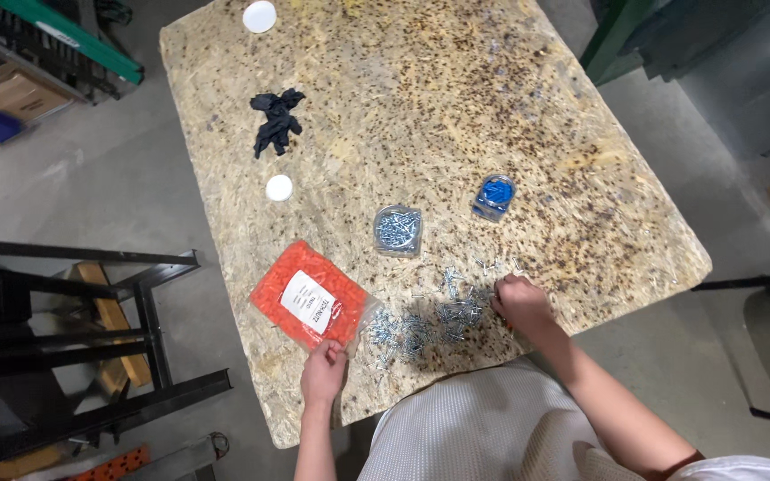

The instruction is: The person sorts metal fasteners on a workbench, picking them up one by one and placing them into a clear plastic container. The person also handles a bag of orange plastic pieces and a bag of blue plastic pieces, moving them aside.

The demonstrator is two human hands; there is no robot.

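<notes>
My left hand point(324, 372) pinches the near corner of a clear bag of orange plastic pieces point(311, 295) with a white label, lying on the wooden board table point(421, 98). My right hand point(519, 301) rests with curled fingers on the right end of a scatter of loose silver screws point(425, 322) near the table's front edge; whether it holds any is hidden. A small clear jar of screws point(397, 229) stands just beyond the pile. A second clear jar with blue pieces point(494, 197) sits further right.
Two white lids lie on the table, one point(279, 187) left of the jars, one point(259, 16) at the far edge. A crumpled black glove point(277, 119) lies between them. A black metal frame point(73, 338) stands on the floor to the left.
</notes>
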